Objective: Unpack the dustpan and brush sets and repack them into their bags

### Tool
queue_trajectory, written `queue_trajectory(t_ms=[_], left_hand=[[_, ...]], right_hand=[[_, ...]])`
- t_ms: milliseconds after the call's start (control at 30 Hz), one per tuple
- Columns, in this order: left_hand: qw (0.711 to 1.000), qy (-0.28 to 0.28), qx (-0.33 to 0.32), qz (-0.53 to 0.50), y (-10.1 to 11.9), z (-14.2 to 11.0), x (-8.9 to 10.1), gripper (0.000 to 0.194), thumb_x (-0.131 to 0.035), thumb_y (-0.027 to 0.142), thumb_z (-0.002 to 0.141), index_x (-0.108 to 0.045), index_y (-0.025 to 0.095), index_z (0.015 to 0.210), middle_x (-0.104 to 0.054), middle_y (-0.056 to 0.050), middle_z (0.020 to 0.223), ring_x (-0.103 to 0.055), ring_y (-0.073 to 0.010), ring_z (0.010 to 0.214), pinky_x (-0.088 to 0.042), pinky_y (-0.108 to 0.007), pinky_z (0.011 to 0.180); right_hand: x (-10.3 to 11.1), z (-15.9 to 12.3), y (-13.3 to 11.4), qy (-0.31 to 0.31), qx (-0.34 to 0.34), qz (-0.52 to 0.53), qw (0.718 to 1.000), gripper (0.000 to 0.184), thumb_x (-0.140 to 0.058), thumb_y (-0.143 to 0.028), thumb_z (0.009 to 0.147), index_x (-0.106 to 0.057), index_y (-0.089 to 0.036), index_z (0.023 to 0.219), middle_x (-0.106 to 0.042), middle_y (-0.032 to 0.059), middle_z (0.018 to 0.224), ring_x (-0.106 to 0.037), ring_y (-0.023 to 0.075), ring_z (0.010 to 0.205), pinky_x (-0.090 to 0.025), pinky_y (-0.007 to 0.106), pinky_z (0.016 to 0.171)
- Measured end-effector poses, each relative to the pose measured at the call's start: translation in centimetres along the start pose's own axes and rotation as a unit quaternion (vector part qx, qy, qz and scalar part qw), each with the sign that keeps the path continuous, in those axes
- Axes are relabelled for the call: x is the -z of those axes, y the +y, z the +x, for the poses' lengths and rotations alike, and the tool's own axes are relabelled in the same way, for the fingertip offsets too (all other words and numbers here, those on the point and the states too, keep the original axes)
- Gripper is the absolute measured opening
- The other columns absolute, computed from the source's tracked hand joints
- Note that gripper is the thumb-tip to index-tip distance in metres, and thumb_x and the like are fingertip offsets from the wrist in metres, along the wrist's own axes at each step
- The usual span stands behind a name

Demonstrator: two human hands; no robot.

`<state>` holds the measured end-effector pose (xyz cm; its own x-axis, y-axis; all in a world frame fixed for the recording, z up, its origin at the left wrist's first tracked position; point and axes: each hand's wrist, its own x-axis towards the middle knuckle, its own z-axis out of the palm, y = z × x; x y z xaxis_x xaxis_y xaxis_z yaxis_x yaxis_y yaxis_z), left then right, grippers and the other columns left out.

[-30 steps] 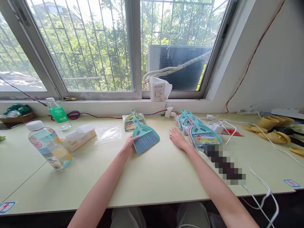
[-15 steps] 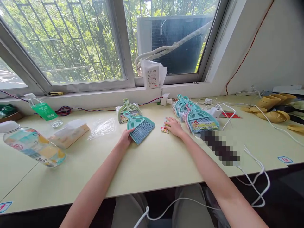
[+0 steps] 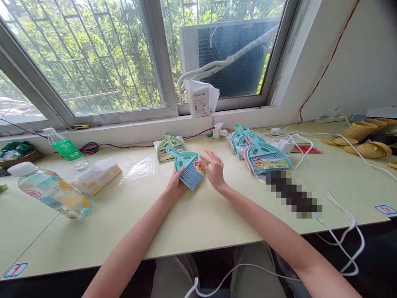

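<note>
A teal dustpan (image 3: 182, 156) with a blue-bristled brush (image 3: 190, 177) nested in it is tilted over the middle of the table. My left hand (image 3: 175, 183) grips its lower left edge, thumb on top. Between the thumb and fingers of my right hand (image 3: 215, 170) is a small printed paper card (image 3: 199, 167), which lies against the right side of the bristles. My other right fingers stretch upward. Just behind sits a bagged green dustpan set (image 3: 167, 145); a pile of bagged teal and pink dustpan sets (image 3: 259, 151) lies to the right.
At left are a large drink bottle (image 3: 52, 192), a green-labelled bottle (image 3: 66, 147) and a tissue pack (image 3: 97, 178). Clear plastic bags (image 3: 138, 169) lie left of my left hand. White cables (image 3: 347, 215) and yellow pieces (image 3: 367, 147) occupy the right side.
My right hand has picked the printed card up off the table and brought it left against the brush. The dustpan has shifted slightly right in my left hand.
</note>
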<state>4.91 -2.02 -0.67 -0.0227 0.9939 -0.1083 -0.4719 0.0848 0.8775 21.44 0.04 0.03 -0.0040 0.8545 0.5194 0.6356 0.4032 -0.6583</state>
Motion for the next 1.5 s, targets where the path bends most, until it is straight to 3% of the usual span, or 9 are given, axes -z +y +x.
queue_trajectory(t_ms=[67,133,233,400,733,1100,1267,1500], left_hand=[[1.0,-0.024,-0.018,-0.006,-0.3,-0.2,-0.4,0.051,-0.075,0.033,0.073,-0.055,0.022,0.119,-0.065,-0.007,0.115,-0.062,-0.0241,0.104,-0.053,-0.034,0.087],[0.999,-0.035,-0.034,-0.001,-0.4,-0.3,-0.5,0.053,-0.077,0.028,0.07,-0.056,0.021,0.117,-0.065,-0.006,0.113,-0.062,-0.0228,0.103,-0.052,-0.032,0.087],[0.998,-0.039,-0.049,0.015,-0.5,-0.3,-0.4,0.057,-0.08,0.02,0.063,-0.056,0.02,0.115,-0.067,-0.005,0.108,-0.062,-0.0218,0.103,-0.05,-0.031,0.088],[0.998,-0.049,-0.046,0.021,-0.3,-0.3,-0.5,0.057,-0.079,0.018,0.063,-0.056,0.018,0.114,-0.067,-0.007,0.108,-0.062,-0.0225,0.103,-0.05,-0.03,0.084],[0.999,-0.018,-0.037,0.029,0.4,-0.4,-0.6,0.056,-0.074,0.008,0.055,-0.057,0.016,0.108,-0.069,-0.007,0.101,-0.065,-0.0223,0.094,-0.053,-0.032,0.082],[0.998,-0.029,-0.04,0.028,0.4,-0.3,-0.4,0.053,-0.074,0.009,0.056,-0.057,0.015,0.106,-0.07,-0.005,0.096,-0.065,-0.0184,0.087,-0.052,-0.028,0.076],[0.997,-0.059,-0.04,0.036,0.5,-0.7,-0.6,0.052,-0.075,0.015,0.061,-0.056,0.015,0.11,-0.068,-0.006,0.099,-0.064,-0.0178,0.089,-0.05,-0.028,0.079],[0.997,-0.043,-0.045,0.039,0.0,-0.3,-0.2,0.049,-0.069,0.006,0.056,-0.058,0.015,0.103,-0.069,-0.004,0.093,-0.064,-0.0196,0.088,-0.051,-0.032,0.081]], right_hand=[[-1.2,-1.2,-1.0,-0.108,0.018,-0.023,0.994,0.055,-0.028,-0.056,0.094,-0.048,-0.026,0.136,-0.028,0.005,0.154,-0.016,0.025,0.144,-0.004,0.059,0.113],[-2.3,-2.2,-1.4,-0.185,0.007,-0.035,0.982,0.063,-0.02,-0.058,0.094,-0.025,-0.025,0.148,-0.01,0.0059,0.158,-0.003,0.0248,0.147,0.003,0.064,0.11],[-3.2,-2.7,-1.5,-0.232,-0.026,-0.036,0.972,0.068,-0.012,-0.059,0.093,-0.005,-0.024,0.15,0.005,0.0057,0.158,0.008,0.0243,0.146,0.004,0.068,0.107],[-3.2,-2.5,-1.3,-0.239,-0.032,-0.02,0.97,0.068,-0.008,-0.061,0.092,-0.001,-0.025,0.15,0.008,0.0032,0.157,0.011,0.0233,0.146,0.006,0.069,0.106],[-2.1,-1.0,0.1,-0.24,-0.04,0.005,0.97,0.061,-0.009,-0.058,0.094,-0.012,-0.032,0.149,-0.001,-0.0011,0.158,0.007,0.0228,0.146,0.008,0.071,0.104],[-2.1,-1.7,-0.7,-0.242,-0.03,-0.027,0.969,0.061,-0.008,-0.057,0.094,-0.005,-0.032,0.149,0.003,-0.0021,0.157,0.008,0.0228,0.146,0.008,0.071,0.105],[-1.8,-1.9,-1.0,-0.235,-0.02,-0.057,0.97,0.062,-0.013,-0.055,0.095,-0.004,-0.029,0.15,0.004,-0.0002,0.158,0.01,0.0232,0.146,0.007,0.068,0.106],[-2.0,-2.2,-1.2,-0.223,-0.024,-0.035,0.974,0.061,-0.017,-0.055,0.095,-0.009,-0.029,0.15,0.002,-0.0001,0.158,0.008,0.023,0.146,0.009,0.069,0.106]])
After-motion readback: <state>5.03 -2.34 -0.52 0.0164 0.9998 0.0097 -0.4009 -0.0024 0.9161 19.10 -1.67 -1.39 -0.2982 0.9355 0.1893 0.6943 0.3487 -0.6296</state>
